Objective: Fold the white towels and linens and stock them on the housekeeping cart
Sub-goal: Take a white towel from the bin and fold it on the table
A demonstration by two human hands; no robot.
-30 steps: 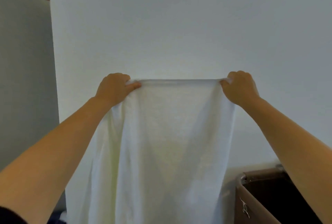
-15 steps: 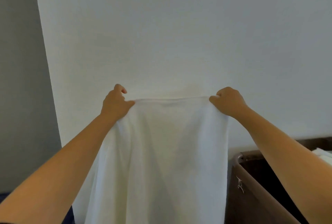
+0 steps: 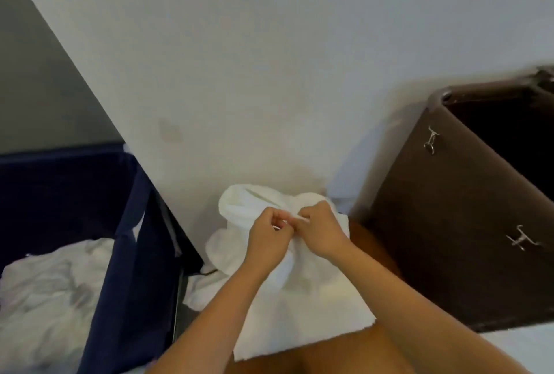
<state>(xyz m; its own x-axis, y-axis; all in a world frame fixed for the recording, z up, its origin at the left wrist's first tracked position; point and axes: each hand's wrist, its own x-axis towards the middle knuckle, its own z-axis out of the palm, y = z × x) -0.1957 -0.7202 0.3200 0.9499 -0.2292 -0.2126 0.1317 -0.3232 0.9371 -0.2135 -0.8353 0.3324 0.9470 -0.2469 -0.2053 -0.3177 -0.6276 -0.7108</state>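
Forearms converge; left hand (image 3: 265,243) and right hand (image 3: 319,234) touch, fingers curled (apparently pinching)

White wall (image 3: 269,43), grey wall (image 3: 36,88) left, navy hamper (image 3: 126,253), brown bin (image 3: 449,238) right

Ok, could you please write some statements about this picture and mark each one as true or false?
1. The left hand and the right hand both pinch the white towel. True.
2. The two hands are held wide apart. False: they are close together, above the middle of the towel.
3. The navy hamper holds crumpled white linens. True.
4. A brown container stands to the person's left. False: the brown bin is on the right.
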